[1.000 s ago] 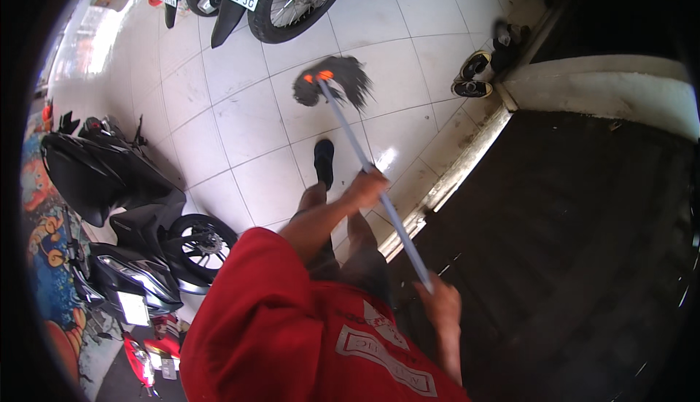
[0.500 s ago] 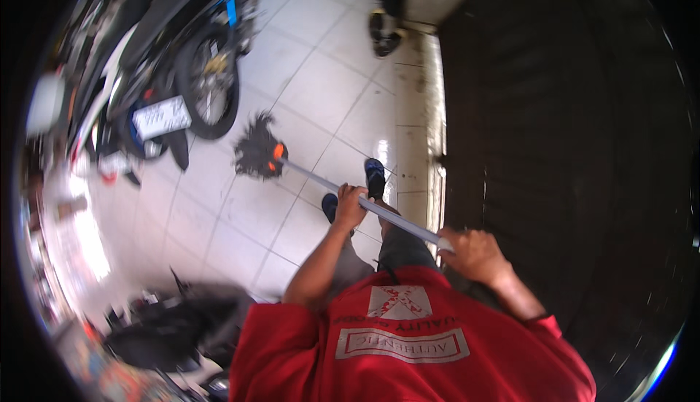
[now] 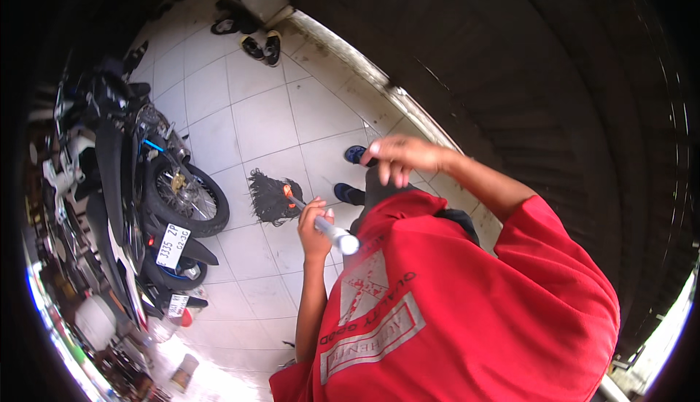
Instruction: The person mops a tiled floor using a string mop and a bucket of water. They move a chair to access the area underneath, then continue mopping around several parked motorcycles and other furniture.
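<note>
A mop with dark stringy strands [image 3: 270, 199] and an orange socket rests on the white tiled floor. Its grey handle [image 3: 337, 236] rises toward me, the light-coloured end cap pointing up. My left hand [image 3: 315, 228] is wrapped around that handle, partway below the cap. Off the handle, my right hand [image 3: 405, 157] is raised in front of my body above my shoes. Its fingers are somewhat smeared and bent but apart, with nothing seen in them.
Several parked motorcycles [image 3: 109, 161] line the left side, a rear wheel [image 3: 188, 196] close to the mop. A pair of dark shoes [image 3: 271, 48] stands at the far end. Along the right runs a dark wall or shutter [image 3: 525, 95] with a pale sill.
My right hand has let go of the handle and lifted away. The handle has swung from slanting rightward to pointing up toward me. My view has turned, showing more of the motorcycles.
</note>
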A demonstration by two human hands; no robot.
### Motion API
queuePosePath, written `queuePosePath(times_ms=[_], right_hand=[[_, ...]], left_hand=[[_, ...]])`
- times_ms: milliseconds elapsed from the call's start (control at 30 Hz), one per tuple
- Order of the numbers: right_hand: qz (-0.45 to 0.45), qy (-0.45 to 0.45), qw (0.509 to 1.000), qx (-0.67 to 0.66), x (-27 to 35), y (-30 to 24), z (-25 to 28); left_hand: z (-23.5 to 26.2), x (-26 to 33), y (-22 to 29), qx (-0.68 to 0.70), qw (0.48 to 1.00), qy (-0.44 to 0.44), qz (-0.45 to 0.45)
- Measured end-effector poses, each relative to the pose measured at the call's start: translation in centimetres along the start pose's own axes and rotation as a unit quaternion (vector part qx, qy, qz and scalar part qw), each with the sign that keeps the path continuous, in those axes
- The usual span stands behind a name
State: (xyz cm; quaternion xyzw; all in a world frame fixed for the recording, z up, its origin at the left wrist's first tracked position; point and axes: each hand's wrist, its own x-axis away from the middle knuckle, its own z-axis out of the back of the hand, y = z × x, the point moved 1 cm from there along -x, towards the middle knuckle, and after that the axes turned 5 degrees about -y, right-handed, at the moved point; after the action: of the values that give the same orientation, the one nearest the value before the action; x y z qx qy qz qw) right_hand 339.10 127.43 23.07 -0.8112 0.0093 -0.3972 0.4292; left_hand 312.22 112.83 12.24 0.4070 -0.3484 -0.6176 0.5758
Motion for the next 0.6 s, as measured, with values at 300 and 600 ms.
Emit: queuePosePath(times_ms=[300,600], right_hand=[[-0.406,0.070,0.897,-0.161,12.7,39.0,3.1],[-0.091,-0.087,0.957,-0.263,14.3,39.4,-8.5]], left_hand=[[3.9,-0.5,3.6,0.038,0.995,0.033,0.086],[5.1,-5.0,1.8,-0.060,0.985,-0.043,0.154]])
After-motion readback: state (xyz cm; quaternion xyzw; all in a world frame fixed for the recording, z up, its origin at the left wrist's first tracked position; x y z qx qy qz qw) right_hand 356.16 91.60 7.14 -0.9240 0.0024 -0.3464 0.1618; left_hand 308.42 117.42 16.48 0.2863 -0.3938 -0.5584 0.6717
